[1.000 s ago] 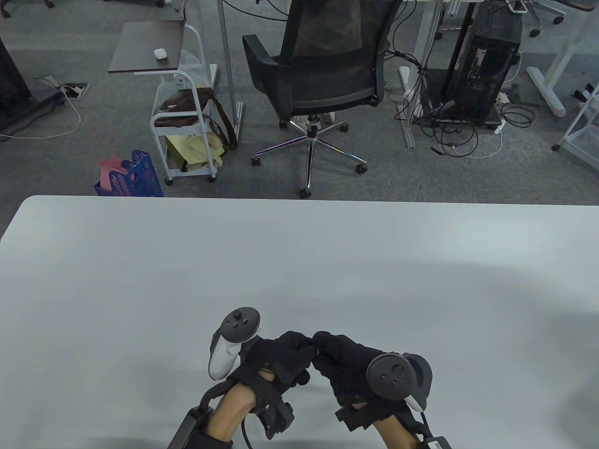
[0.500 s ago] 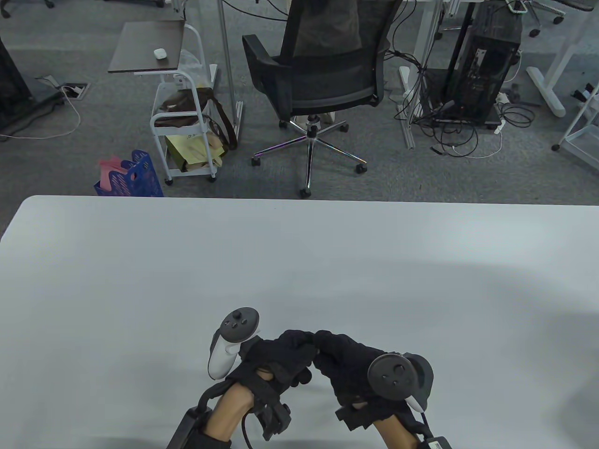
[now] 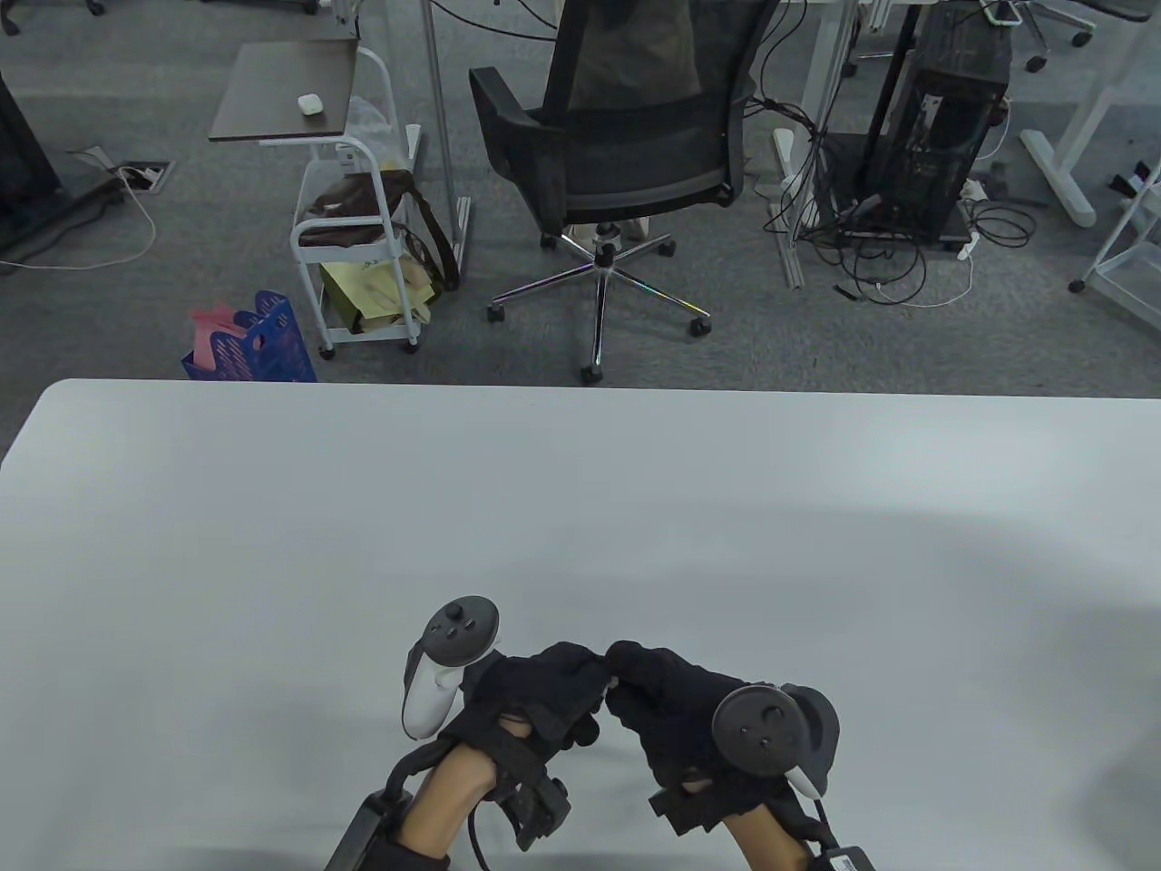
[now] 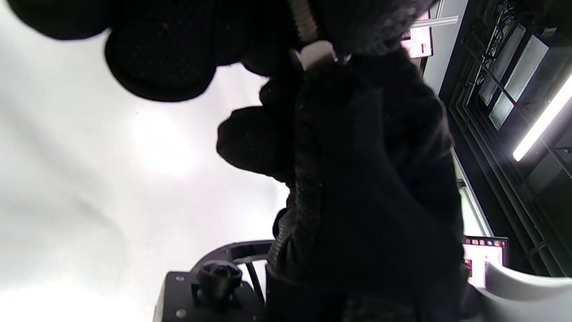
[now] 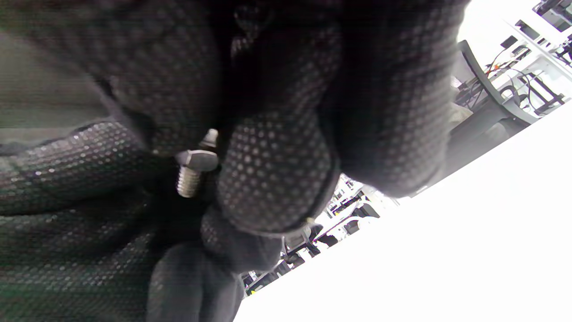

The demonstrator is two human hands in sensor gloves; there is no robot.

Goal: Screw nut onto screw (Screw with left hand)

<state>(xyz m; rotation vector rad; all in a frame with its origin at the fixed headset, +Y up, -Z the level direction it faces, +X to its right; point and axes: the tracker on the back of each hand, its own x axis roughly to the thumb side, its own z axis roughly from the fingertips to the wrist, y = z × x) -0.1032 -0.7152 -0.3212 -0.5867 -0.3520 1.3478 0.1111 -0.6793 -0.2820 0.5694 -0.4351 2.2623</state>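
Note:
Both gloved hands meet fingertip to fingertip low over the white table near its front edge. My left hand grips the threaded screw between its fingertips. My right hand pinches the hex nut, which sits on the screw's thread. The nut also shows in the left wrist view, just below the thread. In the table view the fingers hide almost all of the screw and nut.
Beyond the table's far edge stand a black office chair, a white rolling cart, a blue basket and a computer tower with loose cables.
My left hand has turned slightly and its tracker has shifted a little to the left. The right hand has stayed in place, and the fingertips remain together.

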